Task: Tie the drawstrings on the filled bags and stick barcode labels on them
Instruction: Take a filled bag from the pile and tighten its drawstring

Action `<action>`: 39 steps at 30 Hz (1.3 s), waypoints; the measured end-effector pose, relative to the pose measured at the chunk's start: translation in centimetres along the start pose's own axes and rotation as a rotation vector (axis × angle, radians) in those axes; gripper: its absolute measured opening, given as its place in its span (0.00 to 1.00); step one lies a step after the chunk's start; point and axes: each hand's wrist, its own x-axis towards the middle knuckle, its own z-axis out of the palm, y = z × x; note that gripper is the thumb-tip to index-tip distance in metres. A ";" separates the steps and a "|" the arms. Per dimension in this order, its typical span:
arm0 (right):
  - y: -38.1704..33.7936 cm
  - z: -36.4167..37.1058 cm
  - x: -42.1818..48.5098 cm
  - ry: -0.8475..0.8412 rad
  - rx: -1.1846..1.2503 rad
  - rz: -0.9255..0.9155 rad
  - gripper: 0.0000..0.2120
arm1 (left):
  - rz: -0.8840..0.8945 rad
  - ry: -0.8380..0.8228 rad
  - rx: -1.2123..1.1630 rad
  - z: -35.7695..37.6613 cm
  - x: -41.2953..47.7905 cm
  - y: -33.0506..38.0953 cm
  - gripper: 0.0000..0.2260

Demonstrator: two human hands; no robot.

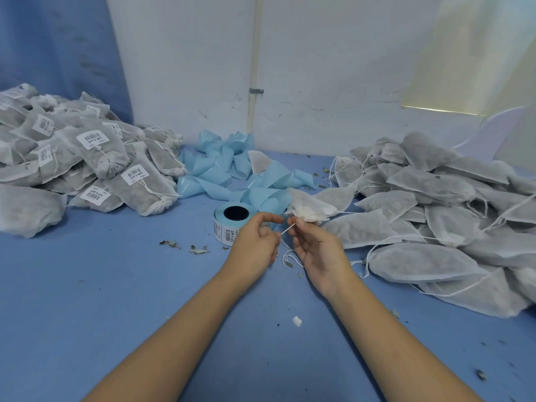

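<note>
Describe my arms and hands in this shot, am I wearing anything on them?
The left arm and right arm are bare to the frame's edge, with no sleeves showing. The left hand and right hand wear no gloves. No watch or band shows. Rings are too small to tell.

bare blue table lies open left of and below the label roll; bag heap crowds its right; backing strips behind it

Crumpled light-blue paper strips lie heaped at frame centre against the white wall. Dried leaf crumbs dot the blue table (a white paper scrap too, lower centre). A blue curtain hangs upper left.
</note>
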 end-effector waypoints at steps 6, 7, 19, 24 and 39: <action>0.0 -0.3 0.1 -0.030 0.052 0.000 0.05 | 0.084 0.047 0.149 0.1 -0.5 -0.8 0.09; 0.0 -0.4 0.1 -0.054 0.045 0.005 0.05 | 0.114 0.055 0.202 0.0 -0.7 -1.0 0.07; 0.6 -0.9 0.2 0.061 -1.065 -0.531 0.11 | 0.334 0.104 0.911 -0.6 -1.4 -0.6 0.10; 0.5 -0.7 -0.3 0.180 -1.536 -0.781 0.08 | 0.429 0.170 0.906 -0.6 -1.9 0.3 0.09; 1.0 -0.2 -1.2 0.110 -1.623 -1.051 0.22 | 0.437 0.168 0.732 0.1 -2.1 0.1 0.07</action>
